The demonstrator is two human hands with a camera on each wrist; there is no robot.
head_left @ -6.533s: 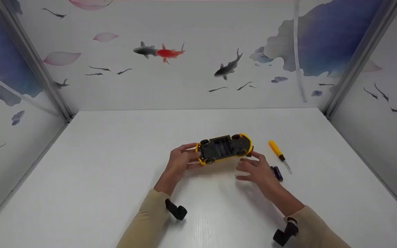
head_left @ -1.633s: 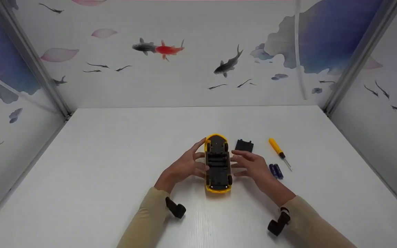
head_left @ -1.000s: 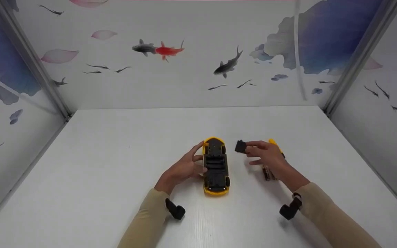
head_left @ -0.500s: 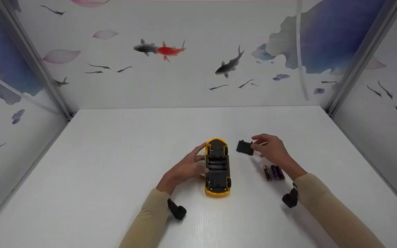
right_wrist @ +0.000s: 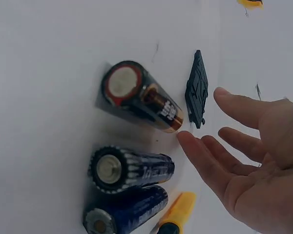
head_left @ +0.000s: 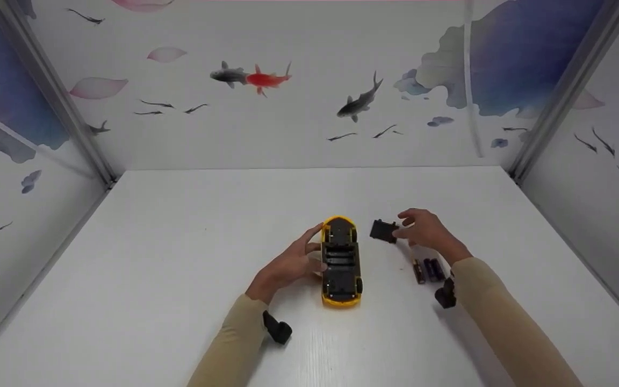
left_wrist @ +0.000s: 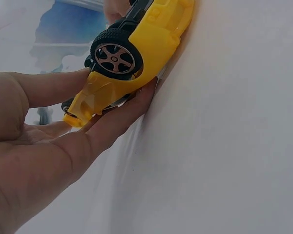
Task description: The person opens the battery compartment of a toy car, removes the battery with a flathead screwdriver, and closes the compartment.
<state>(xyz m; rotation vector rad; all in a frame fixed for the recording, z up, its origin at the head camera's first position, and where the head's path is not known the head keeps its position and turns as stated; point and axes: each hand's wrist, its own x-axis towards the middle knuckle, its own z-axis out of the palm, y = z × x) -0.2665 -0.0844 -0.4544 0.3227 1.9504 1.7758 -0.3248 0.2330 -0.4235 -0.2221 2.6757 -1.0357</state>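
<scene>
A yellow toy car (head_left: 340,285) lies wheels up, its black underside showing an uncovered battery compartment. My left hand (head_left: 288,264) grips the car's left side, thumb on the underside edge and fingers beneath the body in the left wrist view. To the car's right is a small black battery cover (head_left: 382,230). My right hand (head_left: 426,232) is at the cover's right edge, thumb and fingers spread apart in the right wrist view. Below that hand lie a black-and-copper battery (right_wrist: 149,100) and two dark blue batteries (right_wrist: 136,170).
A yellow-handled screwdriver (right_wrist: 178,212) lies beyond the batteries in the right wrist view; my right hand and forearm hide it in the head view. The white table (head_left: 207,215) is enclosed by printed panels (head_left: 309,107) at the back and sides.
The car turned from crosswise to lengthwise and came down to the table. My right hand lifted the cover, set it down and loosened its fingers. A third battery now shows beside the other two.
</scene>
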